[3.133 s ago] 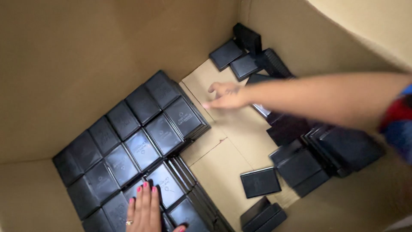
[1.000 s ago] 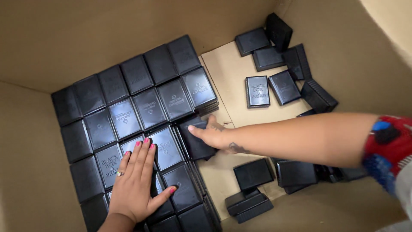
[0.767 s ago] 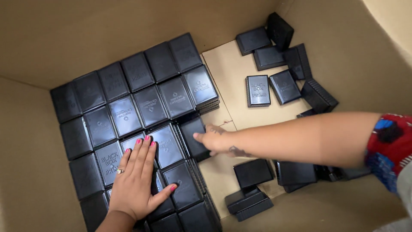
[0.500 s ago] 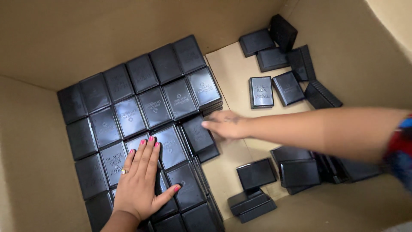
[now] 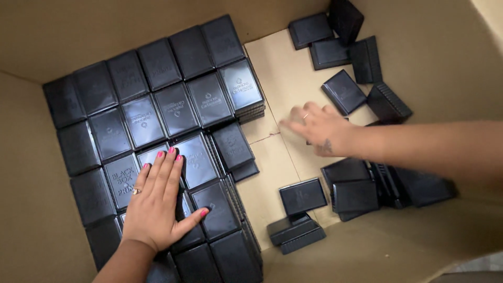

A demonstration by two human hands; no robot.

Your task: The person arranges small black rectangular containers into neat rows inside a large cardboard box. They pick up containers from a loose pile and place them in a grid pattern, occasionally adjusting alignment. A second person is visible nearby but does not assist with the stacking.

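Note:
I look down into a big cardboard box (image 5: 63, 31). Several flat black boxes (image 5: 173, 110) lie packed in rows across its left half. My left hand (image 5: 160, 202) rests flat on them, fingers spread, holding nothing. My right hand (image 5: 319, 128) hovers open over the bare cardboard floor (image 5: 277, 157) in the middle, blurred with motion, nothing in it. A black box (image 5: 233, 147) lies just placed at the right edge of the rows, left of that hand. Another loose black box (image 5: 343, 91) lies just beyond the right hand's fingers.
Loose black boxes lie scattered at the right: several at the far corner (image 5: 325, 36), a heap under my right forearm (image 5: 377, 186), and a small stack near the front (image 5: 298, 209). Tall cardboard walls (image 5: 450, 63) close in all sides.
My right hand let go of a black box at the right edge of the rows and moved right, toward the loose boxes. My left hand stayed pressed on the packed boxes.

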